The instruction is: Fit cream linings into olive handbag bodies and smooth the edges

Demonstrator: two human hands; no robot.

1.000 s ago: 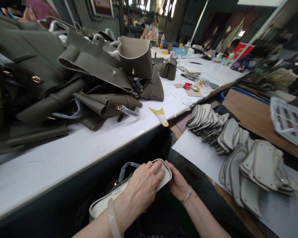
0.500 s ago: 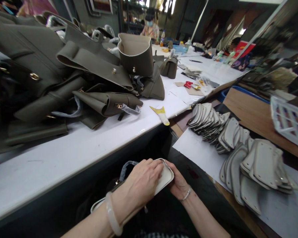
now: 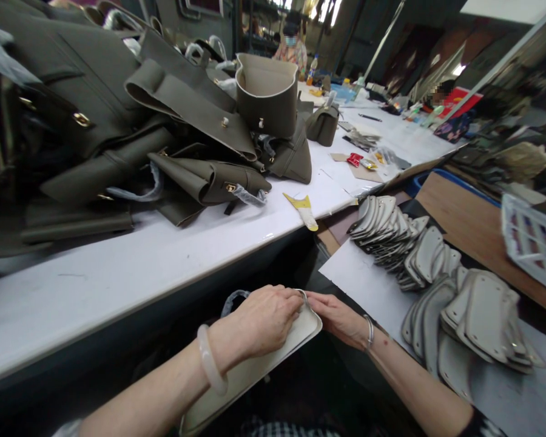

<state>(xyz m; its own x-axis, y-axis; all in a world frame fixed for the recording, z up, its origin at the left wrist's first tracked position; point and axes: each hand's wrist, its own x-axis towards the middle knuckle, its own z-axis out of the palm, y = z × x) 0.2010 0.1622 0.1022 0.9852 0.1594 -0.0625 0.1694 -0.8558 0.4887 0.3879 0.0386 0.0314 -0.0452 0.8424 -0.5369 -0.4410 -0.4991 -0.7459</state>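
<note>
A handbag (image 3: 250,370) lies tilted over my lap, its pale inner face and rim towards me. Its handle (image 3: 233,301), wrapped in clear plastic, rises behind my left wrist. My left hand (image 3: 268,318) lies across the pale face, its fingers bent over the far edge near the corner and closed on it. At the right corner my right hand (image 3: 337,315) pinches the rim, fingers fairly straight and pressed together; its thumb is hidden. Much of the bag's outer side is out of sight.
A heap of dark olive handbags (image 3: 195,121) covers the left of the white table (image 3: 118,285). A yellow-and-white scrap (image 3: 304,211) lies near its edge. To the right are several stacked pale curved panels (image 3: 482,309) and a white plastic basket (image 3: 534,240). A masked person (image 3: 293,51) sits far back.
My right hand has straightened its fingers and shifted right along the corner, its wrist swinging outward. The bag has tipped so more of its pale face shows. The camera view has moved slightly.
</note>
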